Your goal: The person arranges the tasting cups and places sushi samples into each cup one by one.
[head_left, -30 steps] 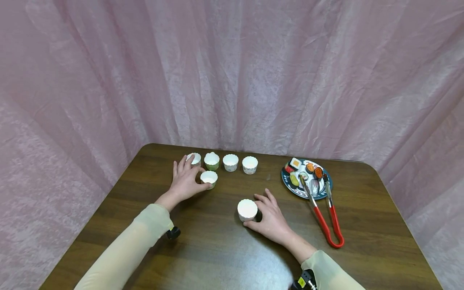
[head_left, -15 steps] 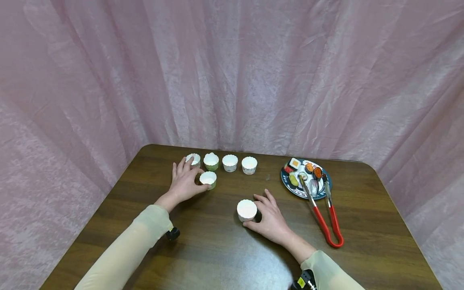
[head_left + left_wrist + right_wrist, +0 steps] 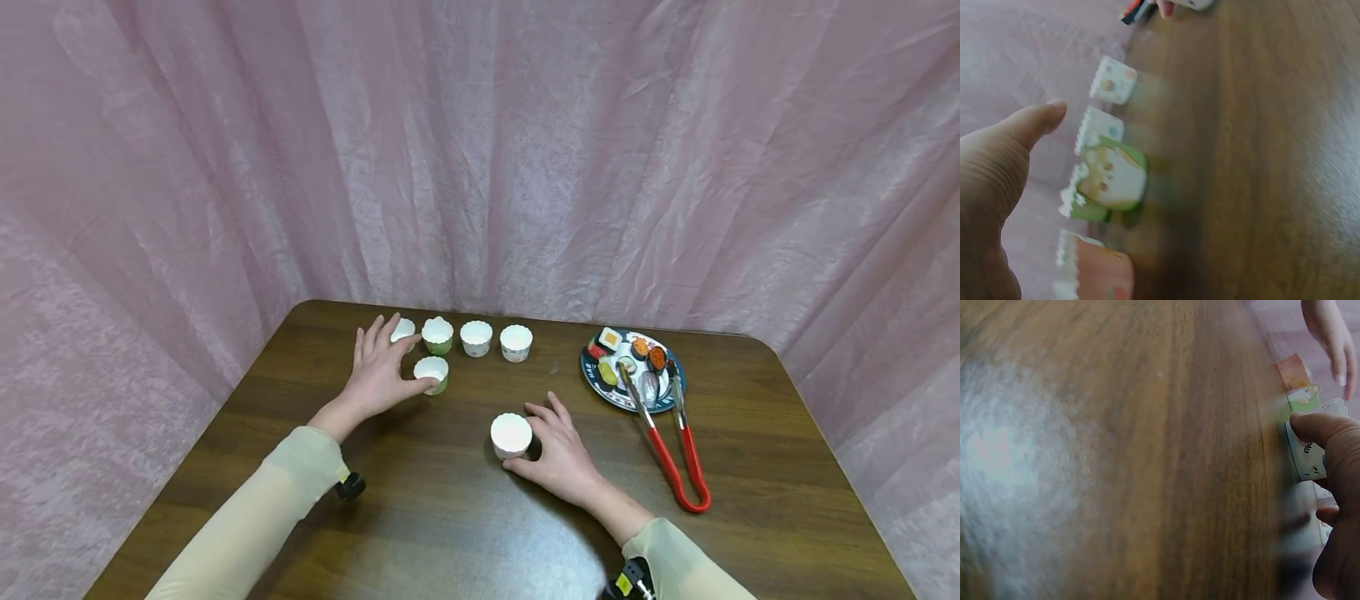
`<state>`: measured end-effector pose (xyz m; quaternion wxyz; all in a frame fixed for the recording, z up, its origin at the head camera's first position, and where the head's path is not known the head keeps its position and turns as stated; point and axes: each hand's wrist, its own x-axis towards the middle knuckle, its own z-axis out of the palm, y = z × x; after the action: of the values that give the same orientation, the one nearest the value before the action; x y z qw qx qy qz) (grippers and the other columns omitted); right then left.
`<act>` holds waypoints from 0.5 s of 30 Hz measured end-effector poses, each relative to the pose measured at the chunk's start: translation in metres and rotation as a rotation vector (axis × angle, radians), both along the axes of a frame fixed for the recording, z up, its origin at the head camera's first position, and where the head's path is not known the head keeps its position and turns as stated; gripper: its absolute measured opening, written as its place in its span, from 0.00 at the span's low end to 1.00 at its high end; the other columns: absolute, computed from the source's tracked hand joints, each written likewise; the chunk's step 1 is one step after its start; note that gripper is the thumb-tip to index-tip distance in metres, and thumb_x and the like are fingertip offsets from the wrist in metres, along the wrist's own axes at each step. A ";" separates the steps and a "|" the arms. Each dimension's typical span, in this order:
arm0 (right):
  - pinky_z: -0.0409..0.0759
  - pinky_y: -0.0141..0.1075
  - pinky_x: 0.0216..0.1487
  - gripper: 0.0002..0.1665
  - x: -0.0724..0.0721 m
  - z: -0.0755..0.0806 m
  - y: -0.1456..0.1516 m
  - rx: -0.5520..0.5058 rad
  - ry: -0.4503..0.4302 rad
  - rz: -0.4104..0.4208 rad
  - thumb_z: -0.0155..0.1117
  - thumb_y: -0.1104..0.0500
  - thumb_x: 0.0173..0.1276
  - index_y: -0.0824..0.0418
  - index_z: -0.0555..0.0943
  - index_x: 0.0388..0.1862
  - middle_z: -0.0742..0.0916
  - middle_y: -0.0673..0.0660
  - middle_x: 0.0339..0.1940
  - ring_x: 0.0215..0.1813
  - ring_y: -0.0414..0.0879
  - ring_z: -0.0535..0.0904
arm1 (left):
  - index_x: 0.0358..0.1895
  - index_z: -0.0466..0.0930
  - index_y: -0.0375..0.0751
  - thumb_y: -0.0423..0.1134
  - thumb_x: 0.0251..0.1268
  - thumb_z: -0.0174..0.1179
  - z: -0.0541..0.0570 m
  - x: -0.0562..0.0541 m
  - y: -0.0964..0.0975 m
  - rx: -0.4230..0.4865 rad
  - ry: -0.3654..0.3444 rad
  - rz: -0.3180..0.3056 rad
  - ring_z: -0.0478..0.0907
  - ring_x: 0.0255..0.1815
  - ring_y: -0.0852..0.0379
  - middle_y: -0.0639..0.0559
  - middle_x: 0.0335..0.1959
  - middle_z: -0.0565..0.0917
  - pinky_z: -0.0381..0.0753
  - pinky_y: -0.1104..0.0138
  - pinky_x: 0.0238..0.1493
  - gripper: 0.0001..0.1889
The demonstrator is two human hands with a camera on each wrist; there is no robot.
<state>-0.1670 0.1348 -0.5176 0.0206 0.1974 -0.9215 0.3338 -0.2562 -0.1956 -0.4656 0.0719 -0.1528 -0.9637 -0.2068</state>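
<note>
My left hand (image 3: 378, 375) is spread around the near side of a green paper baking cup (image 3: 432, 368) with an animal face on it. In the left wrist view the thumb stands apart from that cup (image 3: 1119, 178). With thumb and fingers, my right hand (image 3: 558, 454) pinches a white baking cup (image 3: 512, 435) by its side on the table. A leaf print shows on this cup (image 3: 1305, 453) in the right wrist view. Behind the left hand a row holds an orange-sided cup (image 3: 1107, 272), a green cup (image 3: 437, 336) and two white printed cups (image 3: 476, 337).
At the right a blue-rimmed plate (image 3: 600, 387) carries several sushi pieces (image 3: 657, 358). Red-handled tongs (image 3: 693, 462) lean on it, their handles on the wooden table (image 3: 435, 533). A pink curtain (image 3: 480, 167) hangs behind the table's far edge.
My left fingers have spread and the hand has shifted slightly left, letting go of the green cup. The right hand and its cup have stayed in place.
</note>
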 end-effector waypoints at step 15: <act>0.53 0.63 0.76 0.34 0.000 0.000 0.001 0.004 0.003 -0.002 0.83 0.43 0.52 0.57 0.85 0.54 0.77 0.62 0.71 0.82 0.65 0.49 | 0.75 0.69 0.51 0.67 0.57 0.71 0.038 0.019 0.026 0.108 0.042 -0.190 0.30 0.84 0.46 0.47 0.84 0.45 0.28 0.41 0.77 0.45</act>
<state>-0.1671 0.1355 -0.5180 0.0221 0.1970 -0.9223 0.3316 -0.2372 -0.1699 -0.4274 0.0801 -0.2437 -0.9307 -0.2608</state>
